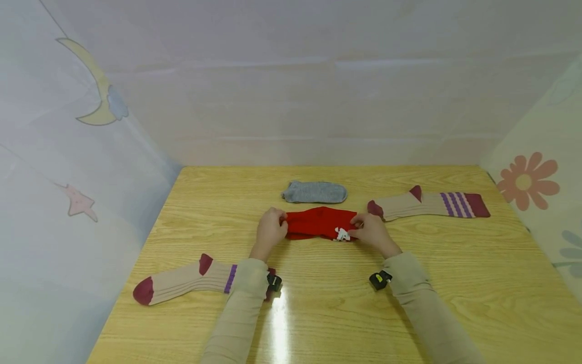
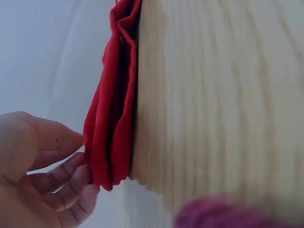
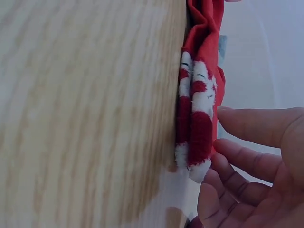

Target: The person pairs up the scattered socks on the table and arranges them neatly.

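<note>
Two layers of red sock [image 1: 318, 222], with a white animal figure near the right end, lie flat on the wooden table. My left hand [image 1: 270, 230] touches their left end; in the left wrist view its thumb and bent fingertips [image 2: 90, 194] meet the upper layer's edge. At the right end, beside the white figure, rests my right hand [image 1: 374, 233]. The right wrist view shows its thumb and fingers [image 3: 237, 185] spread apart against the fabric, with the white and dark red pattern [image 3: 202, 114] on both layers. Undersides of the layers are hidden.
Behind the red socks lies a grey ankle sock [image 1: 316, 192]. One beige sock with maroon toe and heel [image 1: 400, 205] lies at the right; a matching beige sock [image 1: 182, 284] lies front left, partly under my left forearm. Printed cloth walls [image 1: 291, 101] stand around the table [image 1: 327, 313].
</note>
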Tool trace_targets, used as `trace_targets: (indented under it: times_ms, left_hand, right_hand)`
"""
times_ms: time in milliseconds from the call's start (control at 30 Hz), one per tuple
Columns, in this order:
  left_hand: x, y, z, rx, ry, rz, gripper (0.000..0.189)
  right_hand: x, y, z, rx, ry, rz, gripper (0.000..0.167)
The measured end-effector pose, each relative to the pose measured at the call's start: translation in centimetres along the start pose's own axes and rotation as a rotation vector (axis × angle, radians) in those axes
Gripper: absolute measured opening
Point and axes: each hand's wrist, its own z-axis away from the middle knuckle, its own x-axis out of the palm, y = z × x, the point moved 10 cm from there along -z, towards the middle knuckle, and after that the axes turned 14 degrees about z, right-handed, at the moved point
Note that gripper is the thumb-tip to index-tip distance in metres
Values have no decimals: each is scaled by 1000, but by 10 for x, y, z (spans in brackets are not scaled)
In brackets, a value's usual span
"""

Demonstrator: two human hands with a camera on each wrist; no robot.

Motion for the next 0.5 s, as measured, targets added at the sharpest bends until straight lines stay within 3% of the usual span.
trace_targets:
  times_ms: [100, 167, 300, 500]
  left_hand:
    - [14, -4, -1, -59, -111, -116, 17]
    - [21, -5, -1, -79, -152, -178, 19]
    - [25, -4, -2, -95, -170, -259, 21]
    - [27, 3, -5, -79, -177, -304, 16]
  right_hand:
    - [6, -2, 0, -13, -33, 32, 26]
    - [8, -4, 0, -26, -39, 63, 28]
    - [10, -6, -2, -43, -35, 123, 27]
    - [12, -6, -7, -38, -33, 173, 27]
